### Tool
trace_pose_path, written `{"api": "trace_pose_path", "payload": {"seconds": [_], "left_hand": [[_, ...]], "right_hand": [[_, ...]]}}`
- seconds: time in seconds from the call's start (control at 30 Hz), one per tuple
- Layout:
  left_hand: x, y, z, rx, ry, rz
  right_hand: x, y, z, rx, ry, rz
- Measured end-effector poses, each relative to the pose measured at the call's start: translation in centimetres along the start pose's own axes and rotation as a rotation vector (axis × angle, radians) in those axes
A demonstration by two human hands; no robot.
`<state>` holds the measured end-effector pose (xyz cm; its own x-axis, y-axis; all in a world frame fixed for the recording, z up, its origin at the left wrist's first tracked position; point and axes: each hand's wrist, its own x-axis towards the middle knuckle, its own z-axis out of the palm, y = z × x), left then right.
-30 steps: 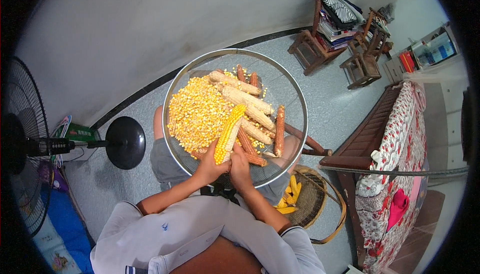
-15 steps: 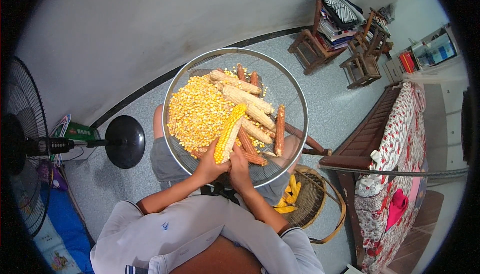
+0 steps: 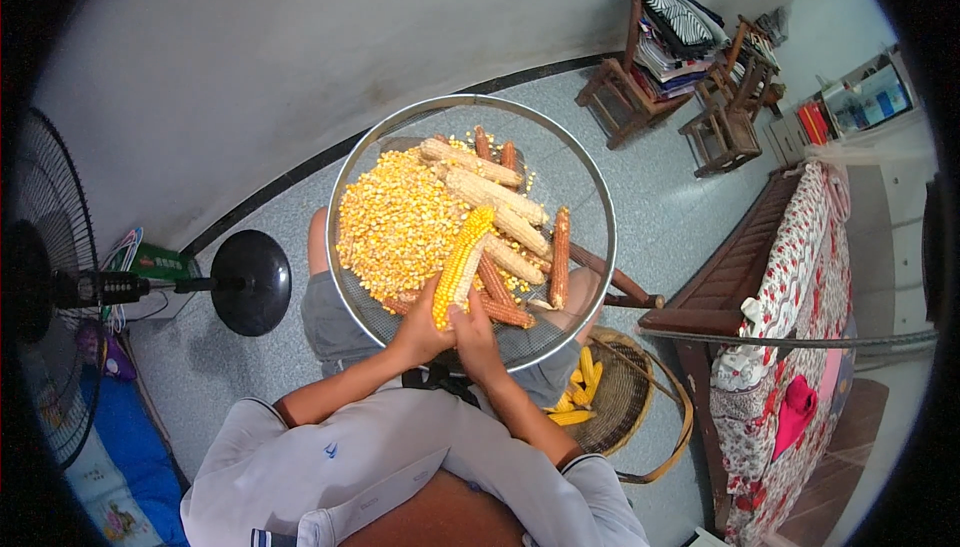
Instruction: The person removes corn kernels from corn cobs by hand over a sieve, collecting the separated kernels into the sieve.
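Note:
A partly shelled ear of corn [image 3: 465, 259] points away from me over a round mesh sieve [image 3: 598, 172] on my lap. Yellow kernels cover its left side, while a pale bare strip shows on the right. My left hand [image 3: 421, 327] grips its lower end. Beside it, my right hand [image 3: 477, 339] closes on the same end, thumb against the bare strip. Loose kernels [image 3: 395, 217] are heaped in the sieve's left half. Several stripped cobs, pale [image 3: 490, 194] and reddish [image 3: 560, 259], lie in the middle and right.
A woven basket [image 3: 630, 397] with yellow ears of corn [image 3: 577, 395] stands on the floor by my right leg. At left is a fan with a round black base [image 3: 250, 282]. A bed [image 3: 780, 347] is at right; wooden chairs [image 3: 625, 107] stand far right.
My right thumb has moved up a little along the bare strip of the ear. The ear and sieve stay almost in place.

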<state>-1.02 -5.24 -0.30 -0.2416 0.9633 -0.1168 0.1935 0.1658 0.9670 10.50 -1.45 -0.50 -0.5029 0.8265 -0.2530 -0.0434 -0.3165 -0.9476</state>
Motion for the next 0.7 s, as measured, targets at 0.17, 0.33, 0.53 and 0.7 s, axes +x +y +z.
{"api": "trace_pose_path", "payload": {"seconds": [0.17, 0.33, 0.53, 0.7], "left_hand": [[-0.1, 1.1, -0.6, -0.079, -0.042, -0.065], [-0.2, 1.2, 0.0, -0.061, -0.036, -0.055], [-0.1, 0.5, 0.0, -0.087, -0.048, -0.044], [-0.3, 1.0, -0.3, -0.063, -0.058, -0.057]], "right_hand": [[-0.3, -0.3, -0.2, 0.248, 0.003, 0.026], [-0.6, -1.4, 0.1, -0.017, 0.009, 0.043], [-0.7, -1.1, -0.2, 0.035, -0.064, -0.001], [-0.7, -0.4, -0.9, 0.154, -0.148, 0.044]]}}
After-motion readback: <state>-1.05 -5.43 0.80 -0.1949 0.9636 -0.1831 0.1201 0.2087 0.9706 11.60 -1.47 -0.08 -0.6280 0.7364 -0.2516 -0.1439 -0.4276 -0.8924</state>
